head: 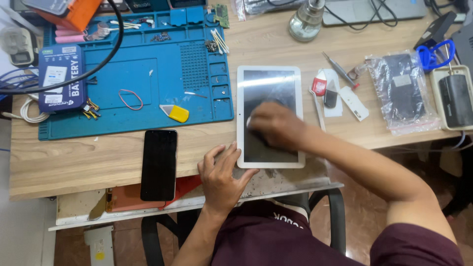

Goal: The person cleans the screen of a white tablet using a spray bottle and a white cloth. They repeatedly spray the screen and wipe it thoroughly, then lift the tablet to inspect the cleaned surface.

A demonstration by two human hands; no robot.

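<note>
A white-framed tablet (268, 81) lies face up on the wooden bench, its dark screen reflecting light. My right hand (275, 125) rests on the lower part of the screen, blurred, fingers curled over something dark that I cannot make out. My left hand (221, 172) lies flat on the bench at the tablet's lower left corner, fingertips touching its white frame.
A black phone (159, 164) lies left of my left hand. A blue work mat (123, 79) holds a yellow pry tool (176, 113), a red rubber band and small parts. A glass bottle (306, 20), screwdriver (340, 70) and bagged parts (404, 91) sit right.
</note>
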